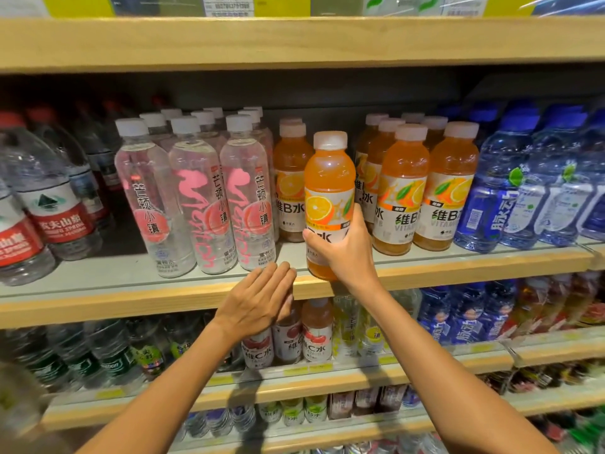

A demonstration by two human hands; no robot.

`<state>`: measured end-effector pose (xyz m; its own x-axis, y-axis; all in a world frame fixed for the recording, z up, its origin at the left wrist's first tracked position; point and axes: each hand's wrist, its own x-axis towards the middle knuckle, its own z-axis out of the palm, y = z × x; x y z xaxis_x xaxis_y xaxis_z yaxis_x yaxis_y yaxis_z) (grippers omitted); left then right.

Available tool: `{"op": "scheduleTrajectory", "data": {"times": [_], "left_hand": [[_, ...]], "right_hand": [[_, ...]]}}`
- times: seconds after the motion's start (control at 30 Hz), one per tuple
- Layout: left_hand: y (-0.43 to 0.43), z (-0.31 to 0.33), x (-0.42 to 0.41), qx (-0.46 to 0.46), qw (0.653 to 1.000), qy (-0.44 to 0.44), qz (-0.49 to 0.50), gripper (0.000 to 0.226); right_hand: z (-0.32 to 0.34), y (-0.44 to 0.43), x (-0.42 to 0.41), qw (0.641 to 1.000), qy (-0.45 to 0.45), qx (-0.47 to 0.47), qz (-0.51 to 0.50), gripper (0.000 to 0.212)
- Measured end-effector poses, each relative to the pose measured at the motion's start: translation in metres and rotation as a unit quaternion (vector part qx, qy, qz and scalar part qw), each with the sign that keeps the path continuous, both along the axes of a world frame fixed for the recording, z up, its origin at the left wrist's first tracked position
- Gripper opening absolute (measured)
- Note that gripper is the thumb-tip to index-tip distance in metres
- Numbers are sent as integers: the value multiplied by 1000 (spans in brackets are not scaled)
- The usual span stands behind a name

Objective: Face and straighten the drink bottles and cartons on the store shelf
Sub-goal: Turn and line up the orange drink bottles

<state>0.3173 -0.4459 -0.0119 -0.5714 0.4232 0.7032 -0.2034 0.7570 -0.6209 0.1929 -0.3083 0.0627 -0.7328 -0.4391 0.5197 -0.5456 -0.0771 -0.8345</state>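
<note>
My right hand [345,249] grips an orange vitamin drink bottle [329,178] by its lower half, at the front edge of the middle shelf [131,283]. Its label is turned a little to the left. More orange bottles [425,191] stand in rows to its right, and one [289,181] stands further back on its left. Clear bottles with pink labels [196,198] fill the space left of them. My left hand [258,299] lies flat with straight fingers against the shelf's wooden front lip, just left of the held bottle, holding nothing.
Large water bottles with red labels [49,204] stand at the far left, blue drink bottles [523,185] at the far right. The shelf below [360,375] holds more bottles, among them red-labelled vitamin drinks [314,335]. A wooden shelf board [294,40] runs overhead.
</note>
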Motion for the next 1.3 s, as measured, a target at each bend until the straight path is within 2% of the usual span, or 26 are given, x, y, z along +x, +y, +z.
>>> {"op": "scheduleTrajectory", "data": {"times": [0.17, 0.23, 0.3, 0.37, 0.4, 0.5, 0.53, 0.57, 0.6, 0.7, 0.77, 0.83, 0.93, 1.0, 1.07, 1.1, 1.17, 1.2, 1.27, 1.3], "left_hand": [[13, 10, 5, 109, 993, -32, -11, 37], [24, 17, 7, 190, 980, -42, -27, 34], [38, 27, 8, 308, 950, -30, -39, 33], [55, 44, 7, 456, 887, 6, -72, 30], [63, 56, 5, 533, 839, 32, -104, 28], [81, 100, -2, 730, 638, 60, -235, 28], [85, 112, -5, 768, 573, 49, -282, 32], [89, 123, -7, 789, 525, 34, -316, 36], [93, 131, -8, 803, 496, 21, -330, 40], [103, 143, -8, 830, 441, -2, -341, 49], [108, 147, -8, 836, 438, 11, -330, 52], [114, 149, -8, 827, 466, 33, -313, 52], [119, 150, -11, 813, 490, 57, -309, 32], [119, 151, -12, 811, 496, 64, -303, 16], [117, 153, -13, 818, 488, 59, -299, 11], [115, 154, -12, 829, 467, 49, -304, 10], [110, 155, -11, 857, 394, 4, -332, 17], [106, 156, -11, 869, 348, -27, -351, 27], [102, 158, -11, 877, 256, -101, -393, 45], [100, 158, -12, 872, 209, -136, -422, 51]], "right_hand": [[1, 20, 4, 1000, -17, -18, 2, 57], [4, 30, 9, 999, -31, -30, 20, 54], [8, 39, 16, 997, -41, -48, 44, 51], [13, 47, 24, 994, -51, -61, 76, 50], [15, 51, 27, 992, -59, -64, 94, 50], [16, 57, 36, 986, -72, -56, 141, 47], [15, 58, 39, 985, -71, -49, 148, 46], [14, 58, 41, 985, -71, -43, 154, 46], [13, 58, 44, 984, -72, -38, 160, 46], [10, 57, 52, 985, -69, -18, 159, 50], [9, 57, 58, 991, -48, 2, 128, 55], [8, 58, 63, 996, -24, 21, 87, 58], [6, 57, 66, 998, -2, 46, 47, 63], [6, 59, 65, 997, 5, 53, 51, 57], [5, 64, 60, 992, -17, 38, 117, 53], [5, 67, 57, 983, -53, 19, 177, 53], [2, 73, 49, 940, -170, -19, 296, 60], [0, 76, 46, 905, -241, -27, 350, 69], [-4, 79, 43, 805, -363, -28, 468, 86], [-6, 79, 43, 754, -399, -32, 520, 87]]}}
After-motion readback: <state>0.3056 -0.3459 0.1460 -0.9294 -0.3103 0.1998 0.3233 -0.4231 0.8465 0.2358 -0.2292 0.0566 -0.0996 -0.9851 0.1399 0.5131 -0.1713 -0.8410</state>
